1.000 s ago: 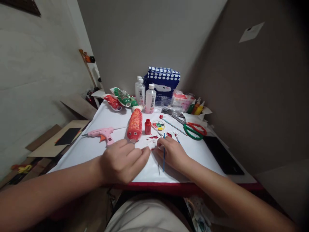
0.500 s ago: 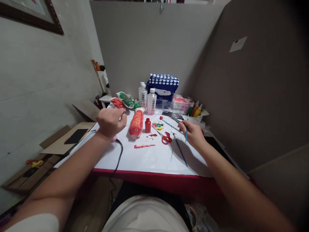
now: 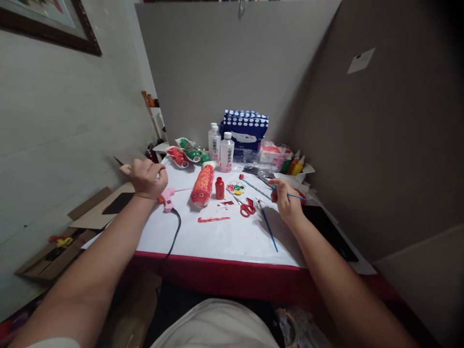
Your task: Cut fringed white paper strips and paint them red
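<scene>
My left hand [image 3: 148, 179] is closed above the table's left side, beside a pink glue gun [image 3: 167, 199]; what it holds, if anything, is hidden. My right hand [image 3: 288, 198] grips a thin blue paintbrush [image 3: 297, 196], which points out to the right. A second blue paintbrush [image 3: 268, 227] lies just left of that hand, near red-handled scissors [image 3: 248, 208]. Centrally sits a red and orange fish-like figure [image 3: 203, 186] with eyes. Next to it stand an uncapped red paint bottle [image 3: 220, 188] and a flower-shaped palette [image 3: 236, 188] with several colours.
Bottles [image 3: 226, 153] and a blue bag [image 3: 246, 133] stand at the back. Red and green painted pieces [image 3: 188, 151] lie back left. Paint tubes [image 3: 297, 166] are back right, and a flat black panel [image 3: 328, 232] lies right. The glue gun's cord [image 3: 177, 232] drops over the front edge.
My left hand has moved left, uncovering the glue gun. The paintbrush in my right hand has turned from upright to nearly level. The camera view has shifted slightly.
</scene>
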The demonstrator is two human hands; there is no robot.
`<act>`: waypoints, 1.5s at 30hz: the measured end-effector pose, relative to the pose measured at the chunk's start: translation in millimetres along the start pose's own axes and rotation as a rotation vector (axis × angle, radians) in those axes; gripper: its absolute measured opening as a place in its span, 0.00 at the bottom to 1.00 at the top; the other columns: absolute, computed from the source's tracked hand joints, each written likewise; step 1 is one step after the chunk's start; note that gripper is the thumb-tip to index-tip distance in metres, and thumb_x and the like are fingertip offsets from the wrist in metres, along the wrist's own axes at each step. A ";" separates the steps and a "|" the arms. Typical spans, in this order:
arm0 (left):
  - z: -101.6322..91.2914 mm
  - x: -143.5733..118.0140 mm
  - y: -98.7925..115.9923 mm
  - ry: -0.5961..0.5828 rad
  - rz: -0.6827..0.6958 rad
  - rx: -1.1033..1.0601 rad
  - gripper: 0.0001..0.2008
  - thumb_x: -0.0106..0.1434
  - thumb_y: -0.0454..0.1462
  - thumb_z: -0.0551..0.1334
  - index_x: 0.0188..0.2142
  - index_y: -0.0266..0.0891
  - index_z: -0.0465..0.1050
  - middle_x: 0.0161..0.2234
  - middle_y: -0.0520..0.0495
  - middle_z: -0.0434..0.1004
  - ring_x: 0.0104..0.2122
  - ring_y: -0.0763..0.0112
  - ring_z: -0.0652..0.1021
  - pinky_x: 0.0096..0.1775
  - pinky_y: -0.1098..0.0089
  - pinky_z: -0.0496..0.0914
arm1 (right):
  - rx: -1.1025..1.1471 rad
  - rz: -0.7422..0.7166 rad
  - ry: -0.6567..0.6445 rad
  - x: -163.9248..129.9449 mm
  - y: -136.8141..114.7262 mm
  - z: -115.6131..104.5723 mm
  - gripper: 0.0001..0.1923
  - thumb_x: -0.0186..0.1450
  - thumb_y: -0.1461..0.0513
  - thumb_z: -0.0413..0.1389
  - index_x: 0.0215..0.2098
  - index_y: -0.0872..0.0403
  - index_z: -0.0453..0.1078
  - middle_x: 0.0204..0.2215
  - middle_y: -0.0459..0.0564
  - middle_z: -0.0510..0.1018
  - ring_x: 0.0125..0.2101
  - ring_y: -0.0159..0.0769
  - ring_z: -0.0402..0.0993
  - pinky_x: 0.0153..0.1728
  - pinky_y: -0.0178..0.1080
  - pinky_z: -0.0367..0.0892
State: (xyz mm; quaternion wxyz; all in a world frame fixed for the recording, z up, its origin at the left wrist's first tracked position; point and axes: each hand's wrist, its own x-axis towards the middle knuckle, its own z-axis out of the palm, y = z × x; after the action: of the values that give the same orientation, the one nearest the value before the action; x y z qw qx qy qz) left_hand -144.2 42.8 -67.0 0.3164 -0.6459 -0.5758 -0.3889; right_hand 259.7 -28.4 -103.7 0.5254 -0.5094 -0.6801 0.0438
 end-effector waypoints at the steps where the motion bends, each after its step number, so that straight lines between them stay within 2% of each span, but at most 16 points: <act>1: 1.9 -0.3 -1.4 -0.003 -0.001 -0.007 0.04 0.50 0.31 0.60 0.23 0.40 0.72 0.25 0.44 0.68 0.36 0.51 0.69 0.40 0.53 0.50 | 0.000 -0.005 -0.001 -0.6 -0.7 -0.5 0.29 0.74 0.49 0.33 0.41 0.56 0.71 0.18 0.43 0.68 0.20 0.32 0.68 0.22 0.35 0.61; 3: 4.6 -0.8 -4.6 -0.006 -0.011 -0.018 0.04 0.49 0.31 0.60 0.23 0.40 0.73 0.26 0.44 0.68 0.38 0.49 0.69 0.40 0.52 0.50 | -0.009 -0.015 0.002 -1.3 -3.2 -1.3 0.29 0.74 0.50 0.34 0.40 0.56 0.71 0.22 0.47 0.72 0.24 0.34 0.70 0.25 0.36 0.64; 7: 8.6 -1.2 -11.7 0.007 -0.040 -0.042 0.04 0.49 0.31 0.61 0.23 0.40 0.75 0.28 0.41 0.71 0.40 0.46 0.68 0.40 0.51 0.49 | -0.052 -0.028 -0.026 -0.6 -6.5 -0.4 0.16 0.72 0.53 0.49 0.40 0.57 0.71 0.33 0.49 0.77 0.34 0.36 0.75 0.37 0.41 0.70; 9: 11.4 -1.3 -14.4 0.023 -0.062 -0.058 0.04 0.48 0.31 0.61 0.22 0.40 0.75 0.30 0.41 0.72 0.41 0.45 0.68 0.41 0.51 0.49 | -0.080 -0.016 -0.059 0.1 -3.8 1.5 0.13 0.71 0.56 0.52 0.42 0.57 0.71 0.35 0.48 0.77 0.35 0.36 0.75 0.39 0.43 0.71; 13: 18.2 -1.3 -18.7 0.060 -0.108 -0.092 0.04 0.45 0.30 0.62 0.20 0.40 0.73 0.30 0.40 0.71 0.43 0.43 0.66 0.42 0.49 0.49 | -0.164 0.039 -0.145 0.2 10.7 5.1 0.11 0.71 0.58 0.53 0.44 0.57 0.70 0.37 0.49 0.77 0.33 0.34 0.76 0.36 0.41 0.73; 18: 22.5 -1.3 -24.2 0.090 -0.126 -0.113 0.04 0.45 0.30 0.62 0.20 0.41 0.73 0.32 0.40 0.70 0.44 0.43 0.65 0.42 0.49 0.49 | -0.289 0.070 -0.306 -0.7 27.3 4.7 0.10 0.69 0.59 0.55 0.45 0.57 0.71 0.41 0.50 0.77 0.37 0.36 0.76 0.38 0.43 0.74; 24: 22.6 -0.8 -27.0 0.113 -0.130 -0.136 0.06 0.45 0.29 0.62 0.19 0.42 0.72 0.33 0.40 0.70 0.46 0.43 0.63 0.44 0.48 0.50 | -0.366 0.061 -0.414 -0.1 30.5 6.2 0.11 0.70 0.59 0.55 0.47 0.57 0.70 0.44 0.51 0.76 0.39 0.38 0.76 0.40 0.44 0.73; 32: 23.6 0.3 -27.8 0.112 -0.148 -0.168 0.06 0.45 0.28 0.62 0.19 0.41 0.71 0.34 0.40 0.70 0.47 0.44 0.62 0.45 0.47 0.50 | -0.357 -0.028 -0.567 -0.3 33.1 14.4 0.13 0.69 0.60 0.55 0.50 0.56 0.69 0.47 0.52 0.75 0.43 0.40 0.74 0.44 0.47 0.72; 38: 14.9 -0.5 -31.3 0.082 -0.140 -0.170 0.05 0.50 0.29 0.61 0.24 0.38 0.76 0.36 0.46 0.69 0.47 0.51 0.62 0.44 0.49 0.51 | -0.403 0.004 -0.569 2.5 36.3 11.4 0.12 0.69 0.59 0.55 0.49 0.56 0.69 0.46 0.52 0.75 0.42 0.39 0.75 0.42 0.46 0.73; 45: 19.5 0.0 -32.0 0.134 -0.153 -0.143 0.05 0.47 0.28 0.61 0.21 0.38 0.73 0.35 0.42 0.69 0.47 0.47 0.61 0.44 0.49 0.51 | -0.445 0.058 -0.548 5.1 33.0 10.8 0.12 0.70 0.59 0.55 0.49 0.56 0.69 0.46 0.52 0.75 0.41 0.39 0.75 0.41 0.45 0.73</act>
State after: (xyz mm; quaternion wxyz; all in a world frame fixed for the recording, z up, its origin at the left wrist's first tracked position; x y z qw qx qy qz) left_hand -173.1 63.9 -77.9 0.2767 -0.5934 -0.5720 -0.4941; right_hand 273.2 -3.8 -124.7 0.1979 -0.5999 -0.7739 0.0446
